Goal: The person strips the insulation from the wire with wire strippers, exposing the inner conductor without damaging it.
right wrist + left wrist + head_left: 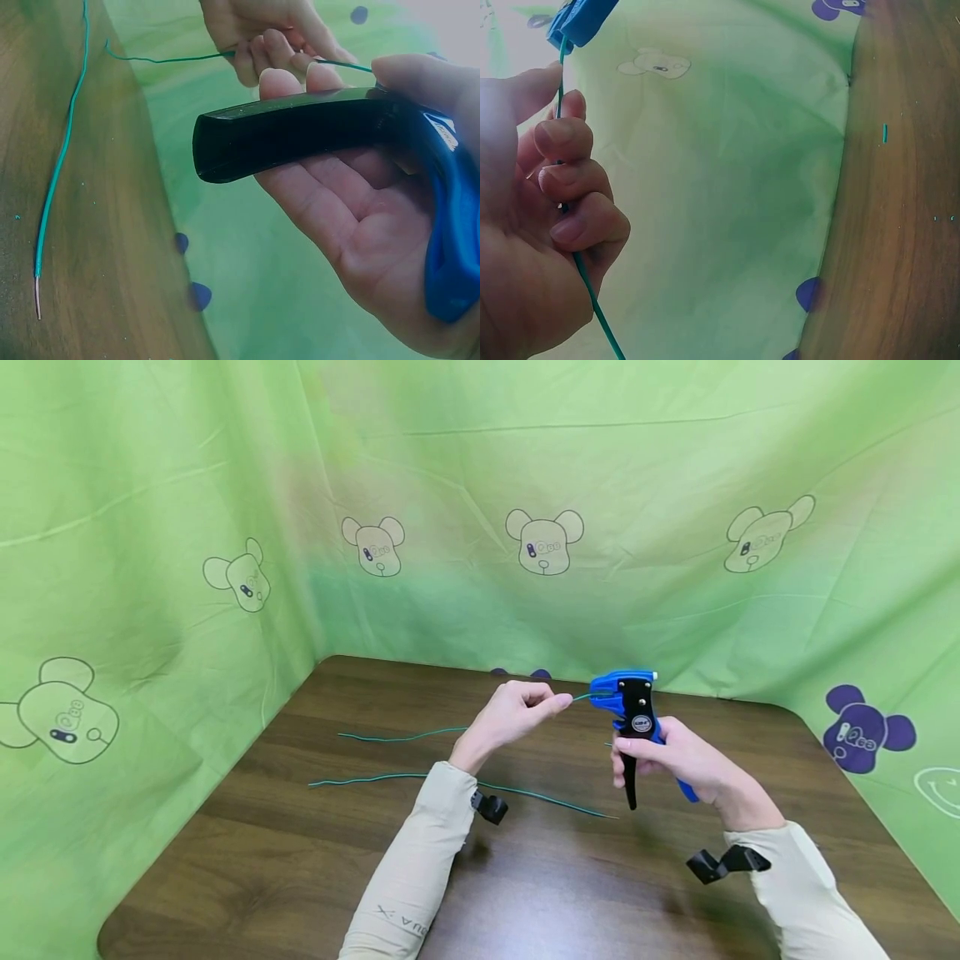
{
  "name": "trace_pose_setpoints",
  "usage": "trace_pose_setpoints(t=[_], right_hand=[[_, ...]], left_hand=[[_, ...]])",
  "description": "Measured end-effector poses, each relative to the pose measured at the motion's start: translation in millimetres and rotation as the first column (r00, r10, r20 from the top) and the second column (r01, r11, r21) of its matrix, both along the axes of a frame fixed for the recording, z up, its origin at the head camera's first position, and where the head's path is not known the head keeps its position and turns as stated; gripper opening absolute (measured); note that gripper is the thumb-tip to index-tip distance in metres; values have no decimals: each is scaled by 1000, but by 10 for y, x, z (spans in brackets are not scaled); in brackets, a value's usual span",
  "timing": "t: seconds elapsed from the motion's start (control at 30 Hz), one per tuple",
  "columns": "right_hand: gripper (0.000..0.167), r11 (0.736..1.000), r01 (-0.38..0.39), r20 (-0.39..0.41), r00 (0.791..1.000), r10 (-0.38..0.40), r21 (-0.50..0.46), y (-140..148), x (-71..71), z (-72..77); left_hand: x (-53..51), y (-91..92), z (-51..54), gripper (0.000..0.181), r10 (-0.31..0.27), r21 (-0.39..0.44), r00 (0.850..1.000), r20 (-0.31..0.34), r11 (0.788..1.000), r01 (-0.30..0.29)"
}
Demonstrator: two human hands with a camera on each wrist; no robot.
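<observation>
A wire stripper [639, 702], blue and black, is held upright in my right hand [682, 760]. In the right wrist view, fingers curl round its black handle [292, 135], and the handles stand apart. My left hand [517, 714] pinches a thin green wire [606, 322] to the left of the tool. The wire's end runs into the blue head [585, 22] of the stripper; its tip is hidden there. The wire's other end [405, 737] trails left past the wrist. A second green wire [540, 794] lies on the table below, its right end bare copper [37, 300].
The brown wooden table [247, 877] has rounded corners. A short green piece of insulation [885, 133] and tiny scraps lie on it. A green printed curtain [450, 460] hangs behind and at both sides. Each wrist wears a black camera mount [491, 807].
</observation>
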State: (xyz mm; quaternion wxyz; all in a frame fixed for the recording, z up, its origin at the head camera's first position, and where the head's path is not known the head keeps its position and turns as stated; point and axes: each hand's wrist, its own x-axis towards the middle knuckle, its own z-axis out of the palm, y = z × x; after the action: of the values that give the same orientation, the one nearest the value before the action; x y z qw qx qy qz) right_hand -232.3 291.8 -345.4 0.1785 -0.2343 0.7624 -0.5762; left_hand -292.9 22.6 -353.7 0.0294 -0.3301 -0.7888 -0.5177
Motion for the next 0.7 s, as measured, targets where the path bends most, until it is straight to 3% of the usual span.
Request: trace_pose_setpoints(t=[0.2,0.7], right_hand=[[23,1000,16,-10,1000,-16,13,4,8,11],[22,1000,17,-4,1000,-17,17,-5,1,29]], left_hand=[[8,17,5,38,-15,-2,1000,-5,1000,15],[-1,32,-2,35,12,4,1000,19,1000,-12]])
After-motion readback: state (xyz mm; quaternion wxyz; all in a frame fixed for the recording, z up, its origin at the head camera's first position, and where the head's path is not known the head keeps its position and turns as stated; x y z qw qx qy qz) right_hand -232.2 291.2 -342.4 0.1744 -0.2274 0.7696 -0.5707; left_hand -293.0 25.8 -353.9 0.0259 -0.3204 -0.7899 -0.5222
